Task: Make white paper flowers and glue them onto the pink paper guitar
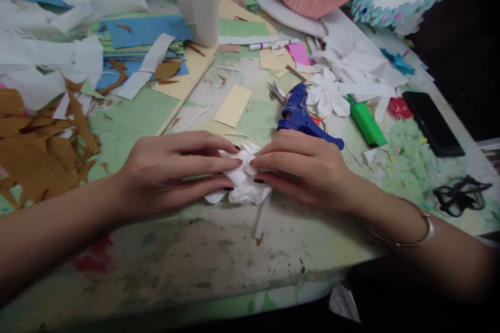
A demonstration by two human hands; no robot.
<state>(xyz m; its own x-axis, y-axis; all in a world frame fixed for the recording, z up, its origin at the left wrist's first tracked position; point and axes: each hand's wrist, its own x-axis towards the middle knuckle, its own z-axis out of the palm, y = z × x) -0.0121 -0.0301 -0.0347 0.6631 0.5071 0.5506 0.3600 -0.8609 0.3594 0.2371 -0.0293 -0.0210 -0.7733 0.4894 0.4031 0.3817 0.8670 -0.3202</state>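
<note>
Now both hands lie low on the table, left hand and right hand pinching the white paper flower between fingertips.

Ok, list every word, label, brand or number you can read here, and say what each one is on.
No readable text anywhere in this view.
blue glue gun: no legible brand or label.
green tool: no print shows.
white pen: markings too small and blurred to read.
black phone: screen dark, nothing on it.
white paper flower, pinched by left hand and right hand: blank.
</note>
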